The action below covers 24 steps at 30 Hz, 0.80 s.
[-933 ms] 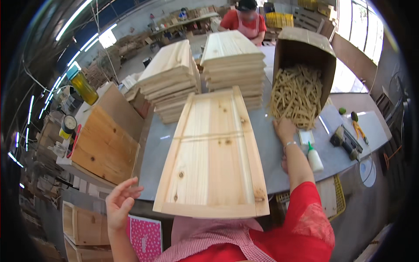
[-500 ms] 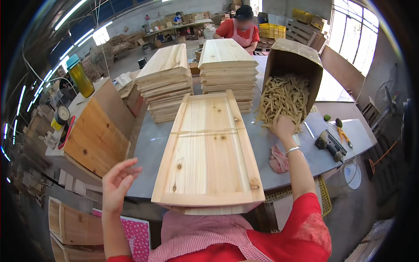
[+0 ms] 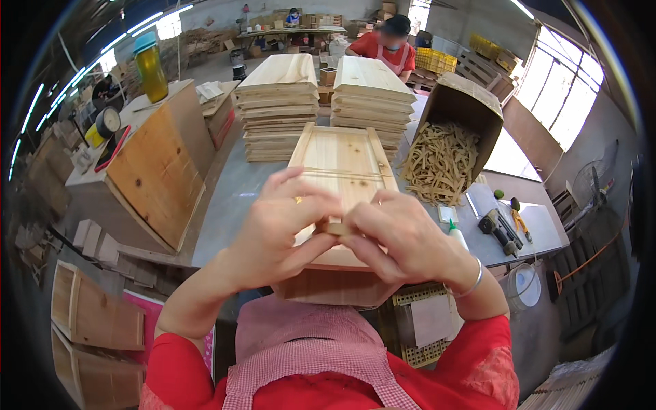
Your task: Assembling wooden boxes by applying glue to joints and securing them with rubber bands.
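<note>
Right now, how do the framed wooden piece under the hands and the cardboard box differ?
The wooden piece is pale, knotty wood; the cardboard box is brown card.
The wooden piece shows a panelled face upward; the cardboard box gapes toward the near side, tan strips spilling out.
Both are at the grey table.

A bright window [image 3: 564, 85] stands right; tube lights [image 3: 145, 22] glow upper left.

Left hand [image 3: 280, 222], right hand [image 3: 406, 236] pinching tan strip [image 3: 336, 229] above wooden box [image 3: 331, 290]; board stacks [image 3: 279, 109] beyond.
</note>
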Motion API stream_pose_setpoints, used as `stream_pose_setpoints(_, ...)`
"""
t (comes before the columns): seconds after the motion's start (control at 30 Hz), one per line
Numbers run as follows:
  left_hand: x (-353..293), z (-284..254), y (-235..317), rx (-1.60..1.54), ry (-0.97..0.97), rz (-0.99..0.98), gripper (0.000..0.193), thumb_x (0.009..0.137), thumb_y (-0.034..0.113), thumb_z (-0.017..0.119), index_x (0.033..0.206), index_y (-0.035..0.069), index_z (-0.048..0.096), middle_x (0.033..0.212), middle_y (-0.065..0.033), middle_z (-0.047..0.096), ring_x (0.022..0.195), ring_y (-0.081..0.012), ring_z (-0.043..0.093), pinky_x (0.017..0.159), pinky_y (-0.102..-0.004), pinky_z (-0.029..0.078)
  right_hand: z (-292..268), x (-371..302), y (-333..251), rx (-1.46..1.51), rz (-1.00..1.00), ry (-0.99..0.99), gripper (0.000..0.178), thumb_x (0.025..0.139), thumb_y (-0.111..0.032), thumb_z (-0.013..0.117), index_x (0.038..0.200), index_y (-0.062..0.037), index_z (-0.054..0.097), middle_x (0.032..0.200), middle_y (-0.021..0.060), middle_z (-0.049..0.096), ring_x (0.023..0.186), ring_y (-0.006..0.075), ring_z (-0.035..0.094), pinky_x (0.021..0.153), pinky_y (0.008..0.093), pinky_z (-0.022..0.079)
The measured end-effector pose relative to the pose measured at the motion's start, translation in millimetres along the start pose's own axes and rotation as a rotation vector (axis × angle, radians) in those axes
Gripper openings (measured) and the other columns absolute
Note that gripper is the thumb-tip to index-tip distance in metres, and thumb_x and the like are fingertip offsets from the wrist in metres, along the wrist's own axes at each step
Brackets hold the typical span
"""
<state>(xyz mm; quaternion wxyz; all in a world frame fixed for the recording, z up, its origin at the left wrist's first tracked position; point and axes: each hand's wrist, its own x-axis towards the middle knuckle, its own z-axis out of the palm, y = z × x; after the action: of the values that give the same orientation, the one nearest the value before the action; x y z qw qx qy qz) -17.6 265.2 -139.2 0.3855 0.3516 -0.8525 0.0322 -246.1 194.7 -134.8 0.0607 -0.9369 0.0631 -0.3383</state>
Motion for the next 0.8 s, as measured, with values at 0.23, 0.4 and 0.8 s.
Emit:
stream_pose_setpoints(0.23,-80,-35,15,-1.193,-0.309,-0.445,0.015,0.091,0.01,0.075,0.092,0.002,0.063,0.089,-0.0053,0.068,0.08,-0.0161,0.068,0.084,-0.0328,0.053,11,-35,-32,0.108,0.016,-0.133,0.027,0.089,-0.025,0.075,0.079,-0.0094,0.055,0.064,0.0058,0.053,0.058,0.0276,0.054,0.067,0.0402,0.043)
stream_pose_setpoints(0.4,-122,-42,6,0.091,-0.243,-0.16,0.026,0.084,0.023,0.081,0.081,0.01,0.059,0.081,-0.0047,0.061,0.085,-0.0255,0.063,0.093,-0.0419,0.049,-11,-102,-24,-0.202,0.125,-0.048,0.051,0.093,-0.047,0.068,0.069,-0.0046,0.052,0.065,0.0105,0.047,0.063,0.0287,0.05,0.079,0.0464,0.042)
stream_pose_setpoints(0.8,-264,51,-60,0.565,-0.375,-0.148,0.023,0.084,0.013,0.067,0.107,0.014,0.066,0.11,-0.0027,0.062,0.134,-0.0201,0.055,0.112,-0.0511,0.043,59,-245,9,-0.347,0.399,-0.07,0.009,0.08,-0.003,0.068,0.074,-0.0024,0.062,0.099,0.01,0.071,0.114,0.0359,0.062,0.111,0.0521,0.037)
